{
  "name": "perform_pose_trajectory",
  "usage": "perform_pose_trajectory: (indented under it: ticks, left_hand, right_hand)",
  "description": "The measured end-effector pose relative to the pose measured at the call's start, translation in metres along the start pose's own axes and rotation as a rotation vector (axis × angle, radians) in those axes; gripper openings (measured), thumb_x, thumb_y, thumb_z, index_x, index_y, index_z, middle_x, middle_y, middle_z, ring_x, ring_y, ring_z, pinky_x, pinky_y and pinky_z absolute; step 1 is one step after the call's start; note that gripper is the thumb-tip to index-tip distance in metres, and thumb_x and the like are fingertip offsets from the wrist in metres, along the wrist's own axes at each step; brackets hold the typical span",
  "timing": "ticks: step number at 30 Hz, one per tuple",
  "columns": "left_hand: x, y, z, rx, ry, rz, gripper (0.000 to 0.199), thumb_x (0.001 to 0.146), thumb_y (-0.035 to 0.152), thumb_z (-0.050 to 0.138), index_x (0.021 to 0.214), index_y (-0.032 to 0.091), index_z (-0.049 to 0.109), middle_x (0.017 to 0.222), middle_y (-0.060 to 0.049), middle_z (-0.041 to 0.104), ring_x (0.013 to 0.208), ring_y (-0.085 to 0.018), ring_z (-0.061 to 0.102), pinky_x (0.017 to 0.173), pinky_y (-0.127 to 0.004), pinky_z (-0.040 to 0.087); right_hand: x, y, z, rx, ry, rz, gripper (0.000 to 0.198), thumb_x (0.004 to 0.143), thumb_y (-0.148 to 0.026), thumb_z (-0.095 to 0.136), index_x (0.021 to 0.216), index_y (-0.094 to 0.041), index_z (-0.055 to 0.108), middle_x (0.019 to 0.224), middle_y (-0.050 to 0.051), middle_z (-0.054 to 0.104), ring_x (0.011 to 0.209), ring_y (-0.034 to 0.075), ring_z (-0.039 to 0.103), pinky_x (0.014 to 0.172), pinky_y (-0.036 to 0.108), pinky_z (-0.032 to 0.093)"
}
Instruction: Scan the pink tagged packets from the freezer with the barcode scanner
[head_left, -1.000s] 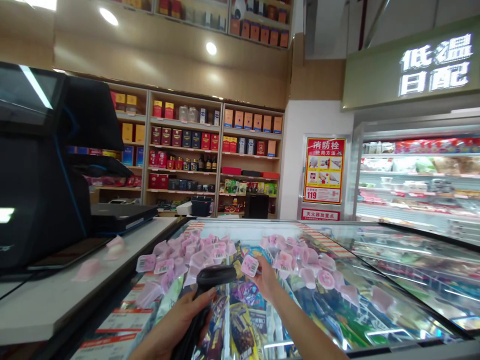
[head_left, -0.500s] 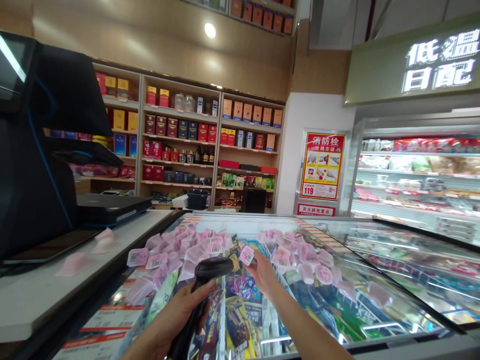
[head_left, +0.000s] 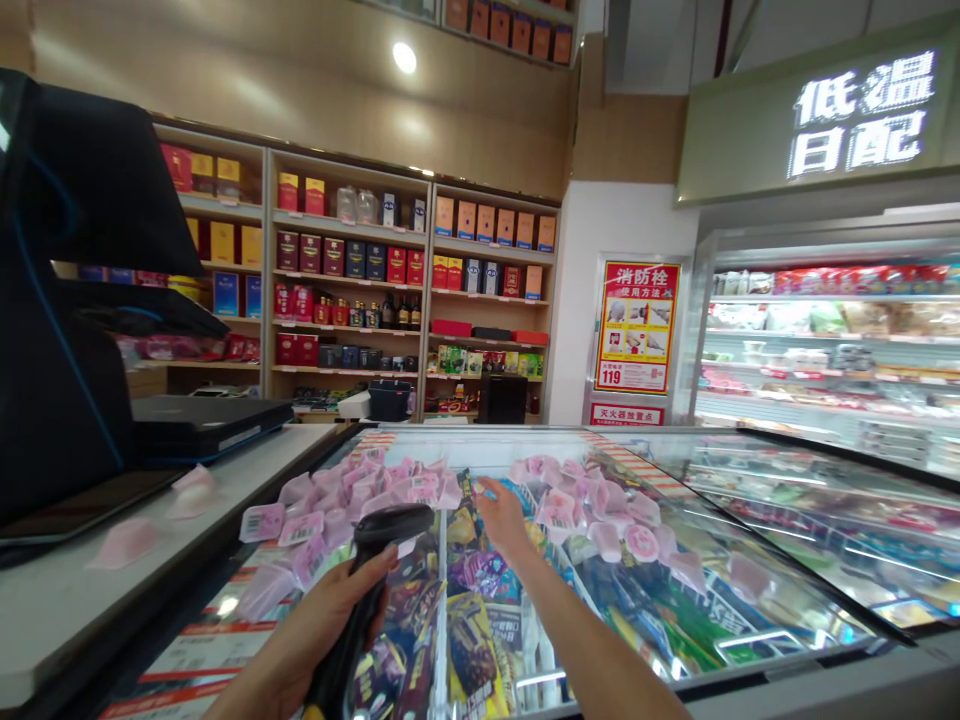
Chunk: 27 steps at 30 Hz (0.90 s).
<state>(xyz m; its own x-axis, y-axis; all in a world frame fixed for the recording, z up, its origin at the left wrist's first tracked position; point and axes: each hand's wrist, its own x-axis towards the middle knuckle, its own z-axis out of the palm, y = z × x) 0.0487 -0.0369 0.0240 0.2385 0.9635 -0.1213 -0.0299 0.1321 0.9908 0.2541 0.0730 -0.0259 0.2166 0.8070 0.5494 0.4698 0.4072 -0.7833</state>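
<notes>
My left hand is wrapped around the black handle of a handheld barcode scanner, its head pointing right over the glass. My right hand reaches over the freezer's glass top with its fingers loosely apart, and no cup shows in them. Left of it lies a heap of small pink plastic cups, some with barcode labels facing up. A second group of pink cups is spread to the right of my right hand. Packaged ice creams show through the glass below my hands.
A white counter at the left bears two pink cups and a black checkout machine. Shelves of boxes and bottles stand behind the freezer. A lit refrigerated display is at the right.
My right hand no longer has the labelled pink cup and has moved slightly left and up, its fingers loosened. The scanner in my left hand has shifted left. The camera view has turned slightly right.
</notes>
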Motion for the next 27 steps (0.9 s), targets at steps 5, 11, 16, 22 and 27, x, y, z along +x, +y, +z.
perform_pose_trajectory:
  ticks: [5, 11, 16, 22, 27]
  left_hand:
    - [0.002, -0.005, 0.011, 0.027, -0.025, 0.029, 0.037, 0.060, 0.052, 0.052, 0.053, 0.017, 0.045, 0.039, 0.005, 0.045, 0.035, -0.006, 0.037, 0.040, -0.019, 0.031]
    - [-0.004, -0.002, 0.019, 0.041, -0.040, -0.010, 0.038, 0.061, 0.053, 0.051, 0.051, 0.017, 0.043, 0.037, 0.005, 0.045, 0.035, -0.006, 0.037, 0.040, -0.018, 0.030]
    - [-0.009, 0.001, 0.023, 0.091, -0.105, 0.003, 0.040, 0.063, 0.053, 0.048, 0.048, 0.016, 0.043, 0.034, 0.004, 0.043, 0.034, -0.005, 0.035, 0.039, -0.018, 0.028]
    - [-0.015, 0.004, 0.027, 0.014, -0.133, 0.002, 0.036, 0.059, 0.051, 0.054, 0.054, 0.017, 0.042, 0.040, 0.006, 0.045, 0.035, -0.005, 0.037, 0.038, -0.018, 0.029]
    - [-0.018, 0.003, 0.027, -0.019, -0.110, 0.026, 0.037, 0.058, 0.052, 0.054, 0.054, 0.017, 0.042, 0.040, 0.007, 0.043, 0.034, -0.005, 0.036, 0.037, -0.018, 0.028]
  right_hand:
    - [-0.011, -0.008, -0.082, -0.679, 0.185, -0.045, 0.031, 0.067, -0.026, 0.046, 0.095, -0.015, 0.055, 0.097, 0.010, 0.055, 0.096, 0.022, 0.047, 0.083, 0.033, 0.035]
    - [-0.030, 0.002, -0.114, -1.025, -0.043, 0.138, 0.046, 0.062, -0.030, 0.052, 0.107, -0.018, 0.048, 0.087, 0.009, 0.059, 0.087, 0.025, 0.052, 0.069, 0.032, 0.039]
    - [-0.030, -0.002, -0.098, -0.833, 0.078, -0.074, 0.037, 0.063, -0.019, 0.047, 0.100, -0.014, 0.051, 0.095, 0.009, 0.056, 0.092, 0.020, 0.050, 0.080, 0.029, 0.036]
    - [-0.034, -0.010, -0.064, -0.506, 0.094, -0.262, 0.042, 0.061, -0.011, 0.043, 0.103, -0.015, 0.049, 0.100, 0.007, 0.053, 0.097, 0.018, 0.047, 0.086, 0.029, 0.037]
    - [-0.038, -0.005, -0.046, -0.399, 0.031, -0.304, 0.049, 0.058, -0.006, 0.041, 0.106, -0.018, 0.048, 0.103, 0.006, 0.052, 0.099, 0.018, 0.047, 0.088, 0.032, 0.036]
